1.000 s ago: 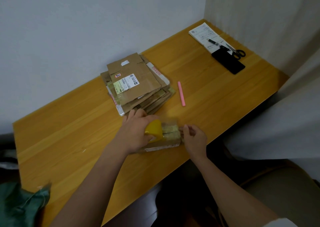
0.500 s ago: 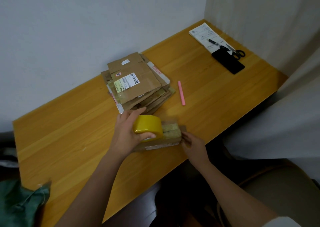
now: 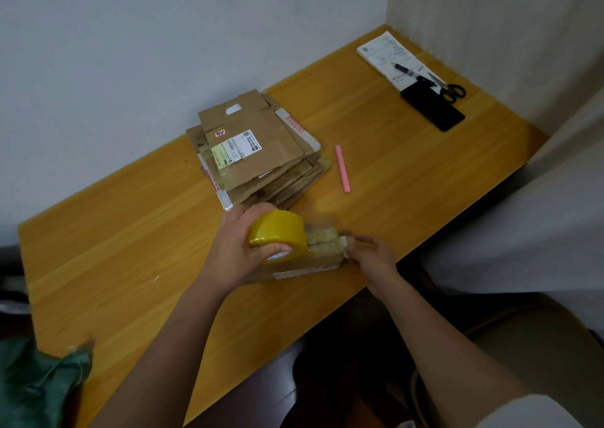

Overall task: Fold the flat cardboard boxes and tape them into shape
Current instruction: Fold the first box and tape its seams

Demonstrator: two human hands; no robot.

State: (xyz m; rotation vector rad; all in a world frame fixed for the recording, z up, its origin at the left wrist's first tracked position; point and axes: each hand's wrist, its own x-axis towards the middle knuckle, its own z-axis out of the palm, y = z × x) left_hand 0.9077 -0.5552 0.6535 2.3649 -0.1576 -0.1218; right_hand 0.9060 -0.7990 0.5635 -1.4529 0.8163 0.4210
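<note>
Left hand (image 3: 233, 251) curled around tape roll (image 3: 277, 235) atop box (image 3: 313, 254) at frame centre, right hand (image 3: 372, 254) pinching the tape end.

Table (image 3: 408, 179): standing in a corner, walls behind and to the right.
Stack of flat boxes (image 3: 258, 153): lying mid-table, near the back wall.
Marker (image 3: 342, 168): lying just right of the stack.
Small box (image 3: 313, 254): sitting at the front edge, before the stack.
Tape roll (image 3: 277, 235): resting on the small box, left hand (image 3: 235, 251) gripping it.
Right hand (image 3: 372, 257): touching the box's right end.
Notepad (image 3: 389, 55), pen (image 3: 405, 69), scissors (image 3: 449, 88), phone (image 3: 431, 109): lying together at the far right corner.
</note>
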